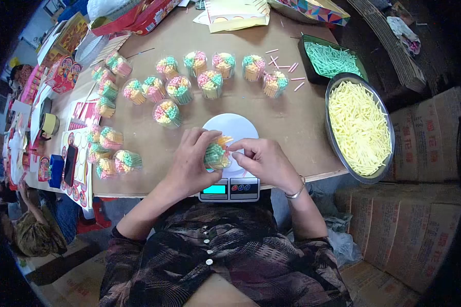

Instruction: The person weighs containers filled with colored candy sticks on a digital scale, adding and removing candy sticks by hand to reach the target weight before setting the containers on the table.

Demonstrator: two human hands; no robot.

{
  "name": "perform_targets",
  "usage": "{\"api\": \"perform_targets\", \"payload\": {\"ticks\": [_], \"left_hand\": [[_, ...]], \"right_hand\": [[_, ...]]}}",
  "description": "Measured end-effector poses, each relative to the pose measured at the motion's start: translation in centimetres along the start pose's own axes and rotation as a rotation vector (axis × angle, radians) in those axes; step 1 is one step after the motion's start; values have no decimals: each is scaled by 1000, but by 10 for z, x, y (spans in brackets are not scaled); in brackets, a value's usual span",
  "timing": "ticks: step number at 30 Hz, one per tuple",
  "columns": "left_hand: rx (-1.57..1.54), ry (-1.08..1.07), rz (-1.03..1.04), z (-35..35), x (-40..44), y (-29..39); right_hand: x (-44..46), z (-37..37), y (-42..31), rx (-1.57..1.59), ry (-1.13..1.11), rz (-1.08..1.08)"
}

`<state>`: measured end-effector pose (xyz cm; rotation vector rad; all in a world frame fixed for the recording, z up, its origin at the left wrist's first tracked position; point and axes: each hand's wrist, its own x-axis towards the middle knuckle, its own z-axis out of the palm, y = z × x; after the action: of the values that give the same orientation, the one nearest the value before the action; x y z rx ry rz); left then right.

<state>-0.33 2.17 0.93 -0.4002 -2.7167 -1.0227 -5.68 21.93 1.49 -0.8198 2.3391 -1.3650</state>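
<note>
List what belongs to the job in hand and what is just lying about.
Job, it seems:
cup in the left hand
scale
yellow sticks
green sticks
loose pink sticks
filled cups

Apparently lying about:
cardboard boxes
plastic bag

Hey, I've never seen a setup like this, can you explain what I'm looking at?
There is no machine: a head-worn camera looks forward and down at its wearer's bare hands. The left hand holds a clear plastic cup of coloured sticks over a white digital scale with a round plate. The right hand has its fingers close to those sticks; contact is hard to tell. On the brown tabletop are more filled clear cups and loose pink sticks. To the right are a dark tray of blue-green sticks and a dark rounded basin of pale yellow sticks.
</note>
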Motion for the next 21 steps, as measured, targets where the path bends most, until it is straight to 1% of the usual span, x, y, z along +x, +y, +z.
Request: {"api": "perform_targets", "payload": {"ticks": [5,9,10,15,19,20,21], "left_hand": [[-6,5,1,1,-1,1],[114,-7,22,1,0,7],[115,-7,23,1,0,8],[167,-23,37,1,-2,12],[223,-25,83,8,-3,11],[221,-24,85,9,-3,11],[218,-21,90,11,-3,11]], "right_hand": [[1,4,-7,94,16,95],[5,19,6,276,62,145],[5,19,8,277,62,144],[3,17,12,410,-15,195],[-4,14,-9,-19,80,107],[-6,14,-10,-21,81,107],[-7,14,-12,-103,101,79]]}}
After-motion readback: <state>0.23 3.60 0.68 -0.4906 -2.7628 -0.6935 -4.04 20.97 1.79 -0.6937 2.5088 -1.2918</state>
